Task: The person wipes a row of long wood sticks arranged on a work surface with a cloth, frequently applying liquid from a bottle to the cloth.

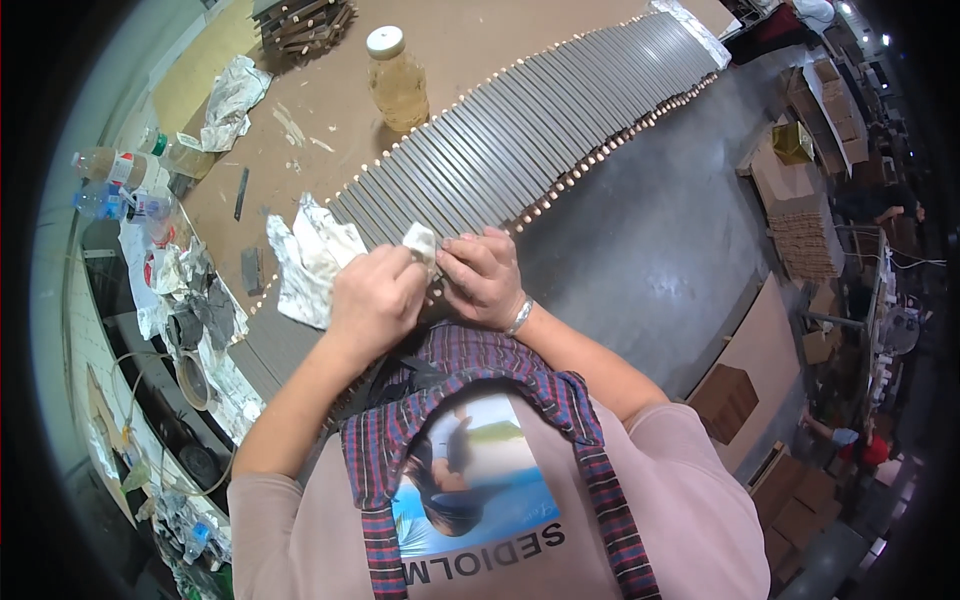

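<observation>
A long row of slim dark grey rods [480, 150] with pale round ends lies side by side along the table edge and runs off to the far right. Over its near part my left hand [375, 300] is closed around a crumpled white cloth [312, 255]; most of the cloth spreads out left of the fist, and a wad pokes out on the other side. My right hand [483, 280], with a bracelet at the wrist, is close beside that wad, its fingers curled together. What they grip is hidden.
A jar of yellowish liquid with a white lid [398, 85] stands behind the rods. Dark sticks [302, 25] are stacked at the back. Another crumpled cloth [235, 103] and plastic bottles [120, 168] lie left. Cardboard boxes [725, 400] sit on the right; a person [865, 447] is beyond.
</observation>
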A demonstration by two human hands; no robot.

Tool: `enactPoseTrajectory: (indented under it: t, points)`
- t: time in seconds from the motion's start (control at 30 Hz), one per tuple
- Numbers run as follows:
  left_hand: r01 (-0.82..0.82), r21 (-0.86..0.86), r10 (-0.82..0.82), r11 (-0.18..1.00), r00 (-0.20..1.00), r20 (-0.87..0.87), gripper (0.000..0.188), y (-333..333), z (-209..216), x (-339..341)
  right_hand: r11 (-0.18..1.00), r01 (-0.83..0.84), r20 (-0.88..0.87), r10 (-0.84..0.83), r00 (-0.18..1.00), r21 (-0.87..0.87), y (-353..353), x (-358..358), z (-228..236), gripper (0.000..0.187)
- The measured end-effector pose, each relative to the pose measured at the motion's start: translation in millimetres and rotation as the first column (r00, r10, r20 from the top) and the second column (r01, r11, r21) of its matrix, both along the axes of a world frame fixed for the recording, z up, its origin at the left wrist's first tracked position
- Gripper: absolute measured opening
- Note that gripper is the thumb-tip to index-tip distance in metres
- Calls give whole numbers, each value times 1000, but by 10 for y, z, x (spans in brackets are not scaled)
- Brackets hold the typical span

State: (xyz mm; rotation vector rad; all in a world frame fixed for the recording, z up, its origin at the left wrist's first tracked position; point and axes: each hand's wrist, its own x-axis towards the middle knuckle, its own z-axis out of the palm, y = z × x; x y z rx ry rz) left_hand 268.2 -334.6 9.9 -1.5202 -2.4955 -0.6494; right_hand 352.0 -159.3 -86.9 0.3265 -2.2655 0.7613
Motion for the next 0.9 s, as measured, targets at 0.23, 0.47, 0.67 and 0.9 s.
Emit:
enactPoseTrajectory:
  t: [0.23, 0.47, 0.67, 0.9]
  points:
    - [-394, 143, 388, 908, 919, 74, 17, -52, 63, -799, 997, -65, 91, 68, 994, -33, 128, 6, 228, 40]
    - [-39, 168, 25, 985, 996, 83, 4, 556, -235, -519, 952, 300, 212, -308, 928, 70, 663, -34, 271, 63]
    - [68, 164, -68, 984, 998, -9, 8, 799, -105, -563, 940, 331, 177, -341, 923, 84, 737, -44, 21, 62]
    - [-152, 155, 127, 976, 979, 162, 8, 935, -195, -629, 939, 339, 123, -344, 931, 59, 702, -47, -5, 60]
